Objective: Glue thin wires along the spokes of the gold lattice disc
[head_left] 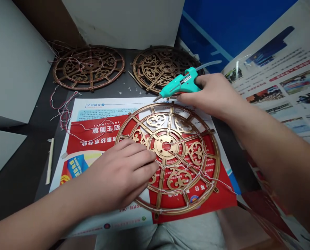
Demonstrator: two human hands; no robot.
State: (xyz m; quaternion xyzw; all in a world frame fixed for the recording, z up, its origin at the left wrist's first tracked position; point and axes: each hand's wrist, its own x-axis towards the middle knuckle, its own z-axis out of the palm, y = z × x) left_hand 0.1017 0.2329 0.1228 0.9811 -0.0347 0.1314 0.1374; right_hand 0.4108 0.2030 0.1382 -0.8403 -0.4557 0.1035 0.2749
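I have a dark tabletop [35, 152] below me, with a printed sheet [222, 201] spread over its near part. On the sheet, at the near centre, lies the round bronze-coloured openwork frame [174, 150], flat, its scrollwork between spokes and rings. Two similar round pieces lie beyond: the far left frame [90, 65], tangled with wire, and the far right frame [167, 66].

The left hand [130, 170] lies over the left side of the near frame, fingers bent toward the hub; I cannot tell whether the fingertips pinch anything or only press. The right hand [209, 93] grasps the handle of the teal hot-glue gun [179, 84], nozzle pointing left and nearward, by the frame's far rim. I cannot tell whether the tip touches anything.

Thin wires [191, 166] run along the rings and spokes, one trailing off to the right. More loose wires [62, 114] coil at the left, farther off than a pale stick [50, 161]. Whitish crumbs [119, 92] dot the far tabletop.

I judge the step in hand to be gluing wire to the near frame: the next move calls for a steady left hand and a nozzle set precisely, clear of the fingers.
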